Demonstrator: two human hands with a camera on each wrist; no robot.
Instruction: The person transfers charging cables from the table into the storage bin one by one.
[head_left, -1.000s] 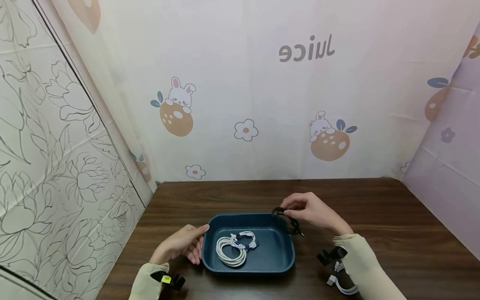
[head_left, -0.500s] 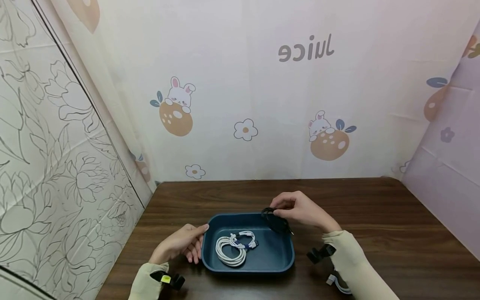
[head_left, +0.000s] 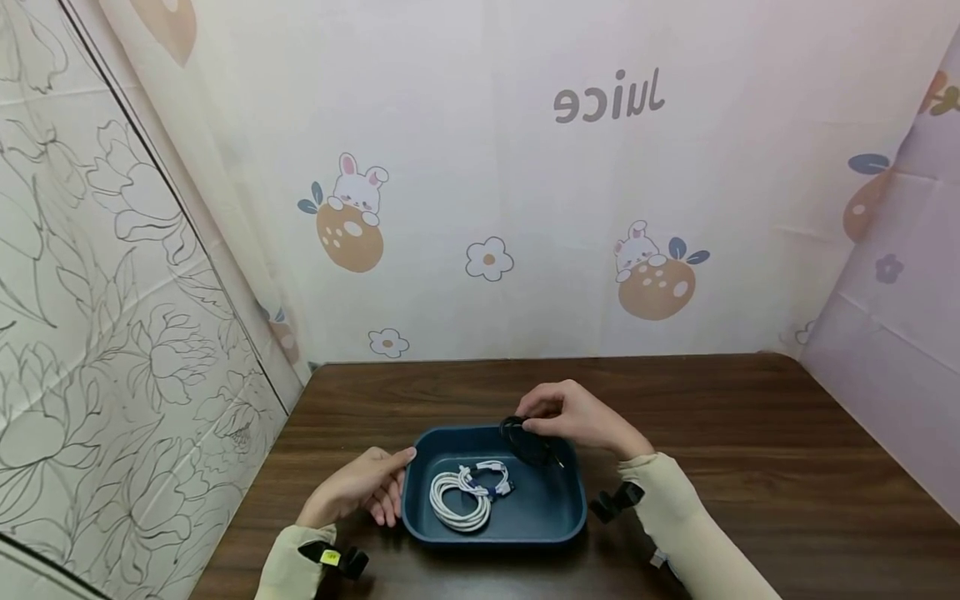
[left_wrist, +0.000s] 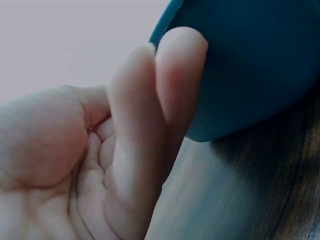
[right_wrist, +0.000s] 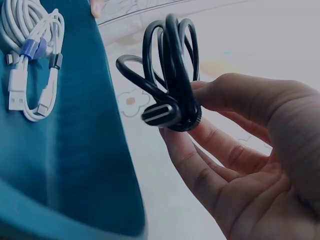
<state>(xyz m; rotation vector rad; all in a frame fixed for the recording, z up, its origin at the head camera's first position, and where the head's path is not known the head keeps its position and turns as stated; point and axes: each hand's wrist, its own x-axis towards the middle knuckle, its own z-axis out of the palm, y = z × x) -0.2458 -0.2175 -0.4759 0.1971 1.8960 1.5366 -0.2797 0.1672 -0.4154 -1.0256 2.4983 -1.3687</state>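
A dark blue rectangular tray (head_left: 528,510) stands on the table, with coiled white charging cables (head_left: 455,522) lying in its left half. My left hand (head_left: 358,487) holds the tray's left side, thumb at the rim and fingers against the outer wall (left_wrist: 235,90). Over the tray's back right part, my right hand (head_left: 581,421) pinches a coiled black charging cable (head_left: 527,450) between thumb and fingers. In the right wrist view the black cable (right_wrist: 171,60) shows its metal plug end towards the camera, and a blue strap binds the white cables (right_wrist: 19,82).
Another white cable's plug (head_left: 658,558) pokes out from beneath my right sleeve on the brown wooden table (head_left: 750,467). A printed curtain (head_left: 487,167) hangs behind the table's back edge, and a flower-patterned panel (head_left: 135,333) stands to the left.
My right hand has moved left with the black cable, from the tray's right rim to over its inside. The right sleeve now covers most of the white cable on the table. My left hand stays put.
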